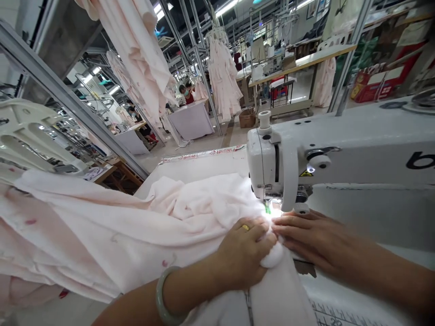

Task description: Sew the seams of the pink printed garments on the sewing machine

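Observation:
A soft pale pink fabric [136, 217] with small darker pink marks lies bunched across the table and runs under the presser foot [268, 206] of a white industrial sewing machine [268, 167]. My left hand [243, 251], with a pale green bangle [163, 296] on the wrist and a gold ring, is shut on a gathered fold just in front of the foot. My right hand [306, 233] lies flat with its fingertips on the fabric edge, close beside the needle area. A green-lit guide shows at the foot; the needle itself is mostly hidden.
A ruler scale [340, 317] is marked on the white machine table at the bottom right. Pink garments [222, 77] hang from metal rails ahead. Beyond stand other sewing stations, a white-draped table [191, 120], a co-worker, and red boxes [380, 81] at the upper right.

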The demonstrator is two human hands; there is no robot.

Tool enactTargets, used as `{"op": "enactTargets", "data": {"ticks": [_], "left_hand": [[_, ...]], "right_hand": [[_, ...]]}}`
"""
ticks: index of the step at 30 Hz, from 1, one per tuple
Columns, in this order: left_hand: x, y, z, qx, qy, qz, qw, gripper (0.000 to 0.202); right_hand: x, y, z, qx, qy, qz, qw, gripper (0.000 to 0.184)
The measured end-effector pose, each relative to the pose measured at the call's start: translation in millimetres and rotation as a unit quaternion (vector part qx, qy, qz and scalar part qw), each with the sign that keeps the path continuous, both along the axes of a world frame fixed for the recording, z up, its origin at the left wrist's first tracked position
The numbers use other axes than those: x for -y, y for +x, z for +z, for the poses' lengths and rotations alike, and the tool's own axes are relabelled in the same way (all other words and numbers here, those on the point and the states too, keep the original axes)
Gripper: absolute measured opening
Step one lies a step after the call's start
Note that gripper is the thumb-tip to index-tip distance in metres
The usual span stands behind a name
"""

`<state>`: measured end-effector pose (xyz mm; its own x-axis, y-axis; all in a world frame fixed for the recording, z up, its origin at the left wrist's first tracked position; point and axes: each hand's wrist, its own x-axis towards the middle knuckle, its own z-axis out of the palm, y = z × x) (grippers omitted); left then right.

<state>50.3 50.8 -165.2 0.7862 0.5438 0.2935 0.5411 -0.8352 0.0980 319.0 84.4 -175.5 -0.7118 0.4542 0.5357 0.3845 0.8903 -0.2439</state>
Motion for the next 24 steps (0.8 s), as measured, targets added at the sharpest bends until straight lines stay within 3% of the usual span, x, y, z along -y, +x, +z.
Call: {"op": "enactTargets", "data": {"ticks": [4, 9, 14, 19, 24], "left_hand": [[-21, 0, 2.7, -0.027, -0.026, 0.006, 0.999, 0.041], [-38, 1, 6.6, -0.028, -0.044, 0.018, 0.999, 0.038], [-42, -2, 3.8, -0.014, -0.053, 0.016, 0.998, 0.038], [-46, -5, 1.6, -0.003, -0.066, 0.013, 0.998, 0.041], [-46, -3, 8.9, -0.021, -0.098, 0.021, 0.995, 0.045]], "right_hand": [[-2, 4, -8.0, 0.013, 0.013, -0.05, 0.999, 0.037], [-5, 5, -3.6, 0.008, -0.021, -0.049, 0.999, 0.044], [-6, 9, -6.2, 0.035, -0.016, -0.056, 0.998, 0.045], [-10, 10, -8.6, 0.044, 0.005, -0.057, 0.997, 0.034], [-9, 4, 7.7, 0.027, 0.011, -0.077, 0.997, 0.039]]}}
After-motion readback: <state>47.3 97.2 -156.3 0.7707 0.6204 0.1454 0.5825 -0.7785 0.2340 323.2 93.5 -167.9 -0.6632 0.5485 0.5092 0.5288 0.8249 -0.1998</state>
